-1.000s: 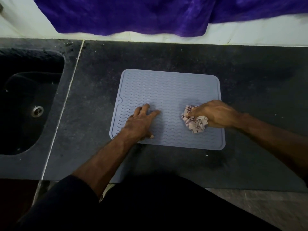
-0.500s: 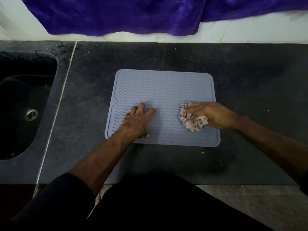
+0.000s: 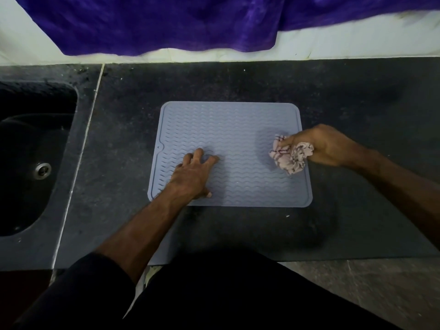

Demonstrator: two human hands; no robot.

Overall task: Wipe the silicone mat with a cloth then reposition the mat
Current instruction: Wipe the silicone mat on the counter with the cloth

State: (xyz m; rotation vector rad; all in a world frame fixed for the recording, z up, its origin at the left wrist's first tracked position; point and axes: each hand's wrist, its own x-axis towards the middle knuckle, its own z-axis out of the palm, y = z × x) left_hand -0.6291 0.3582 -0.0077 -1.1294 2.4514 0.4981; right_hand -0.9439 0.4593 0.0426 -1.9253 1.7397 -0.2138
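While the left hand is pressing flat, fingers spread and holding nothing, on the near-left part of a blue-grey silicone mat, the right hand is clutching a crumpled checked cloth in its grip at the mat's right edge. That mat is lying flat on a dark counter, right of a black sink. Whether the cloth is touching the mat is hard to tell. Purple fabric is hanging along the far wall.

Bare dark counter around the mat (sink far left).
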